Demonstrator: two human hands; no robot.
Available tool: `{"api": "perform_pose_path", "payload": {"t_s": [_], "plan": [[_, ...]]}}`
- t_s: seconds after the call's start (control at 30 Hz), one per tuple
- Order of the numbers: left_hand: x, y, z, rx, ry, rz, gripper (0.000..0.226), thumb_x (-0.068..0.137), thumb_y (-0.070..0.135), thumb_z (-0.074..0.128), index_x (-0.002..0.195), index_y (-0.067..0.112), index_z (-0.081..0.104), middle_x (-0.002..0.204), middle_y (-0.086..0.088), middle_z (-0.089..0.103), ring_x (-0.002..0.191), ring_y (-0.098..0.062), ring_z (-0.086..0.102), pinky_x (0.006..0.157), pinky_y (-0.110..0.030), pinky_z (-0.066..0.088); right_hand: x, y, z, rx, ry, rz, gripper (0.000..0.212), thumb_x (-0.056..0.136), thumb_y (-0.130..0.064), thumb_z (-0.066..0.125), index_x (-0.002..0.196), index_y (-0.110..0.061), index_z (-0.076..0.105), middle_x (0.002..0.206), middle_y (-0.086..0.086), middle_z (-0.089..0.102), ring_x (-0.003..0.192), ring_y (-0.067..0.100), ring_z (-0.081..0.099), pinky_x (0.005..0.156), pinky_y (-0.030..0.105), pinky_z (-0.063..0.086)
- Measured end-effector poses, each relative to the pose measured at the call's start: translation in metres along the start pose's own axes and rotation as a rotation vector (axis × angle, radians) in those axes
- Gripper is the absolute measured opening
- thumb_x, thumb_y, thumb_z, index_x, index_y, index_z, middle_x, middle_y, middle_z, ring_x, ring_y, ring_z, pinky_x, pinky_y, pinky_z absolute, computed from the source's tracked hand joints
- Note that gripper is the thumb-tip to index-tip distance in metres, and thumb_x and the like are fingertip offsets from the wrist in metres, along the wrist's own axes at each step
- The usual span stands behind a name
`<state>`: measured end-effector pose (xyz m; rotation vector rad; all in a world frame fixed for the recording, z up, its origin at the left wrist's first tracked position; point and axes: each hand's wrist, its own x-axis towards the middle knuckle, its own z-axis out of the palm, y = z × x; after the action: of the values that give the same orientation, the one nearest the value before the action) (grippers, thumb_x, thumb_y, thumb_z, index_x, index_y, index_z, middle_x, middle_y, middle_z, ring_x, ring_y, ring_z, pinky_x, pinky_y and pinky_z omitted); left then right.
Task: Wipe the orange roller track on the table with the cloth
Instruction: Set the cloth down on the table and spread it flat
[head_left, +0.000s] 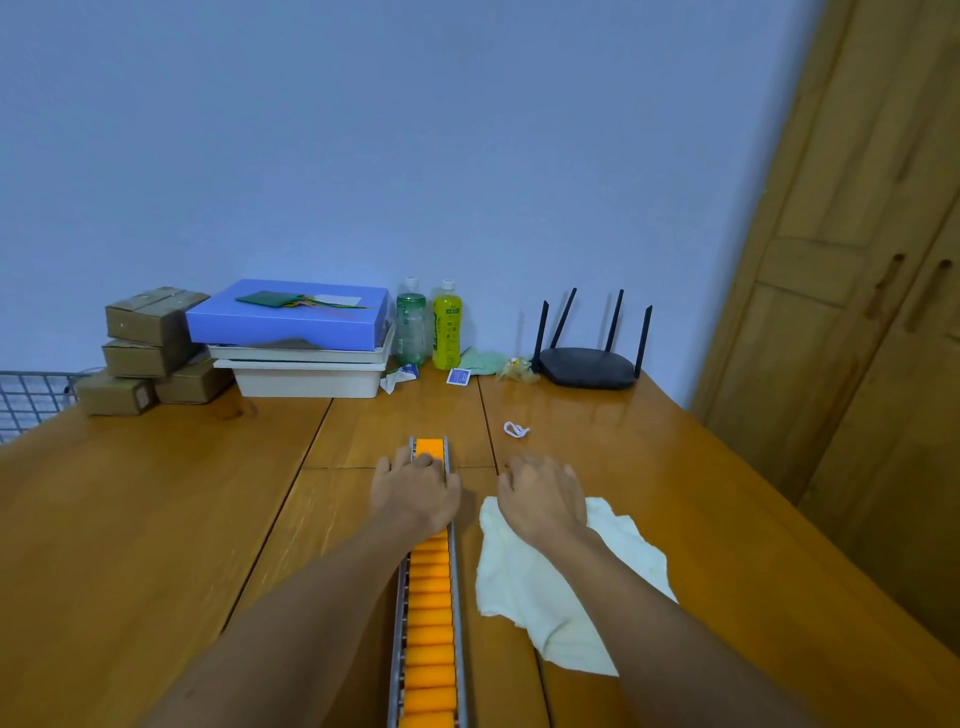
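Observation:
The orange roller track (429, 618), orange rollers in a grey metal frame, runs down the middle of the wooden table (156, 519) from mid-table to the near edge. My left hand (415, 488) lies flat on its far end, fingers spread over the rollers. A pale yellow-white cloth (524, 582) lies crumpled on the table just right of the track. My right hand (543, 493) rests palm down over the cloth's far corner, fingers bent toward the table; whether it grips the cloth is hidden.
At the back stand cardboard boxes (150, 348), a blue box (291, 314) on white trays, two bottles (428, 325) and a black router (589, 358). A small white loop (515, 430) lies beyond my right hand. A wire basket (31, 397) sits far left, a wooden wardrobe (857, 312) at right.

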<state>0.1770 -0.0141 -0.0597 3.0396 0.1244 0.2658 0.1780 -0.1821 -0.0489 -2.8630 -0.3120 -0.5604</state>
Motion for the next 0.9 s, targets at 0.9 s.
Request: {"api": "perform_pose_path", "payload": {"t_s": [0.9], "plan": [[-0.126,0.014,-0.016,-0.05,0.053,-0.003,0.051,0.104,0.044,0.022,0.117,0.019,0.065,0.126,0.003,0.062,0.123,-0.018,0.043,0.103,-0.042,0.028,-0.107,0.006,-0.036,-0.078,-0.002,-0.011,0.039,0.097,-0.03,0.035,0.118,-0.017,0.065,0.119,0.0,0.066,0.108,0.021,0.055,0.093,0.036,0.037]]}}
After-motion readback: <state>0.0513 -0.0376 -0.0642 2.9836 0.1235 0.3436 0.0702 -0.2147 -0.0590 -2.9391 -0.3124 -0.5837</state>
